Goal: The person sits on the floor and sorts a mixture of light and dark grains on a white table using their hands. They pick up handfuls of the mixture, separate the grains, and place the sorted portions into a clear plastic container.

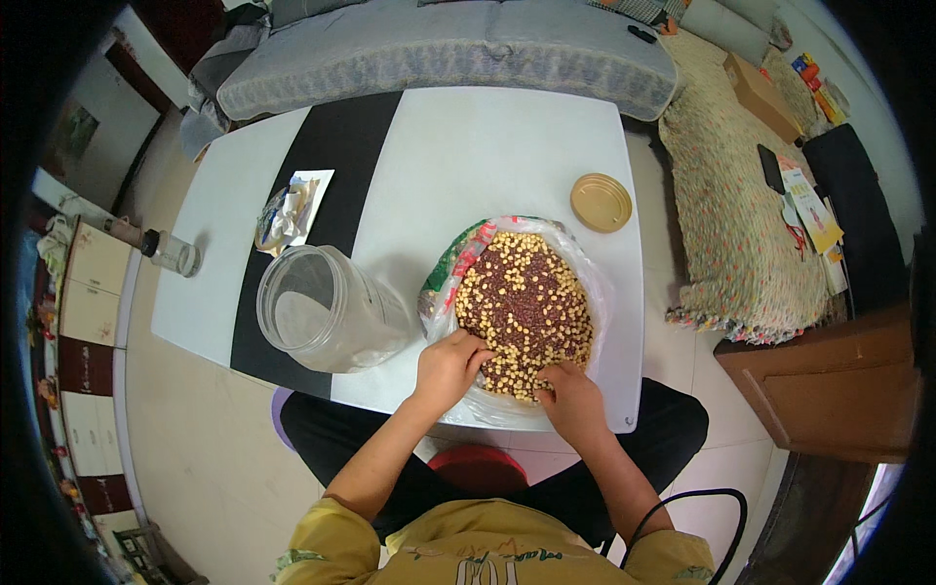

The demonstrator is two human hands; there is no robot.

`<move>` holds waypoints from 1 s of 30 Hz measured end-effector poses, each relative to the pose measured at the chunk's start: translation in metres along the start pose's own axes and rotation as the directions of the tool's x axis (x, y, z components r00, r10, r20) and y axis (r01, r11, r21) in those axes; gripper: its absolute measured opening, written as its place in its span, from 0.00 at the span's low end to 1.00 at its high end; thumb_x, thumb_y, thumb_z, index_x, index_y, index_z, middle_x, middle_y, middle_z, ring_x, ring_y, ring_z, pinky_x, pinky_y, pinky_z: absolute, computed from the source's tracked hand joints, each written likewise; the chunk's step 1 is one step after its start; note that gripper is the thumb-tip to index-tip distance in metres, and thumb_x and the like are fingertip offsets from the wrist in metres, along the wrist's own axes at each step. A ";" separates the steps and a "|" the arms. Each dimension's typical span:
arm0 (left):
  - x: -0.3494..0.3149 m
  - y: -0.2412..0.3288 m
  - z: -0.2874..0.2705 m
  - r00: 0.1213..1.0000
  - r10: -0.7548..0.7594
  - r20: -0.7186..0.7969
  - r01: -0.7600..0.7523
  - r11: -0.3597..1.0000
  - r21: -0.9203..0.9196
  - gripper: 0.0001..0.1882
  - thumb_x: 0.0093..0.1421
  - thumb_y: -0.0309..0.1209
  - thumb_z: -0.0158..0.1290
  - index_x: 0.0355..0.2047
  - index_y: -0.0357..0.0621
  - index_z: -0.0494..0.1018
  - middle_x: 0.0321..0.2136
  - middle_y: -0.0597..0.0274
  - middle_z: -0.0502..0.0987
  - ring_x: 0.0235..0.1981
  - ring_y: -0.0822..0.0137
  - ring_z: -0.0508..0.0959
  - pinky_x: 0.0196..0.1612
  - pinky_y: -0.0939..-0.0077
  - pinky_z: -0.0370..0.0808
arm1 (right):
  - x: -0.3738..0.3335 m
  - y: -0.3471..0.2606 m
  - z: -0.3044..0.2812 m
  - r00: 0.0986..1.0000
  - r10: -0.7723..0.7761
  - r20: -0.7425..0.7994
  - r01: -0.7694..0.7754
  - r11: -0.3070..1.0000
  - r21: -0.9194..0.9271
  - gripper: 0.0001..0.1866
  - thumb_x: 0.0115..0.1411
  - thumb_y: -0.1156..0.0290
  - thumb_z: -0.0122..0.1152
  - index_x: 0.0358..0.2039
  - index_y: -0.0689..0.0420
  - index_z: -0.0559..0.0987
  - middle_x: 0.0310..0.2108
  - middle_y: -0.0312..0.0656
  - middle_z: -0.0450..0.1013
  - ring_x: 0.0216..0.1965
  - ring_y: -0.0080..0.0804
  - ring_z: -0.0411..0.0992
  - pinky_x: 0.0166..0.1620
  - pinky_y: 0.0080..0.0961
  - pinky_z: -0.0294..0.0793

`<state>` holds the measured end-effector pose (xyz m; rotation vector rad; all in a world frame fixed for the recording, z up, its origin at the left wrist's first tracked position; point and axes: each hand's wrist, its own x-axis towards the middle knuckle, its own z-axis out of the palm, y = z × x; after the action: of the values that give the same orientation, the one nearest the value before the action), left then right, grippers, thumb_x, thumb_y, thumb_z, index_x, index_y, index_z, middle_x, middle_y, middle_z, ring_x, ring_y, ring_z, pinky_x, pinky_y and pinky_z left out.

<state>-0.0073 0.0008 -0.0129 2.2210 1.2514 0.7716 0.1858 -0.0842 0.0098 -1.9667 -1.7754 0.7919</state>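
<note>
A plastic bag [598, 302], rolled open with a green and red printed edge, lies on the table. Small dark red grains [526, 297] fill it, mixed with pale yellow kernels [523, 246]. At the bag's near left rim is my left hand [448, 370], its fingers curled together over the grains. My right hand [575, 402] reaches over the near right rim, thumb and fingers bent close together at the surface of the grains. Whatever either hand pinches is too small to make out. Left of the bag stands a large clear plastic jar [375, 327], its mouth uncovered.
A gold round lid [601, 203] lies on the white and black table [487, 146] at the right. Farther left are a silver and white packet [297, 214] and a small glass bottle [175, 255] near the table's left edge. A grey sofa [439, 54] stands behind.
</note>
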 end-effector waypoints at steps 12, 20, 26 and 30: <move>-0.012 0.019 -0.043 0.994 0.041 -0.098 -0.059 0.980 -0.189 0.14 0.53 0.20 0.53 0.40 0.45 0.77 0.34 0.55 0.75 0.33 0.58 0.77 0.35 0.71 0.73 | 0.000 0.007 0.005 0.981 -0.159 -0.109 0.161 0.987 0.009 0.04 0.50 0.72 0.58 0.28 0.55 0.75 0.30 0.45 0.70 0.31 0.47 0.72 0.33 0.38 0.72; -0.208 -0.060 -0.159 0.367 -0.601 -0.710 0.525 0.764 -0.375 0.13 0.64 0.30 0.43 0.21 0.42 0.65 0.17 0.71 0.64 0.19 0.77 0.62 0.20 0.77 0.60 | 0.009 0.015 0.008 0.985 -0.085 -0.150 0.094 0.994 0.051 0.03 0.51 0.75 0.57 0.27 0.57 0.77 0.29 0.45 0.72 0.31 0.45 0.71 0.35 0.34 0.71; -0.458 -0.119 -0.011 -0.017 -0.977 0.213 0.967 -0.070 -0.246 0.13 0.62 0.36 0.44 0.27 0.42 0.72 0.19 0.64 0.70 0.21 0.72 0.68 0.24 0.75 0.65 | 0.018 0.006 0.004 0.995 -0.102 0.000 0.102 0.994 -0.047 0.04 0.52 0.72 0.54 0.28 0.55 0.76 0.29 0.46 0.72 0.31 0.48 0.72 0.34 0.40 0.72; -0.423 -0.085 0.038 -0.093 -0.960 0.265 0.939 -0.173 -0.296 0.11 0.61 0.34 0.45 0.28 0.42 0.73 0.19 0.63 0.70 0.21 0.72 0.69 0.24 0.75 0.66 | 0.024 0.000 -0.010 0.976 -0.004 0.218 0.036 0.989 -0.140 0.06 0.53 0.72 0.53 0.31 0.56 0.76 0.30 0.47 0.72 0.34 0.48 0.72 0.37 0.40 0.71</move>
<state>-0.2130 -0.3336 -0.1970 0.3097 2.0236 0.2846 0.1932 -0.0592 0.0141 -2.0140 -2.0260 0.9273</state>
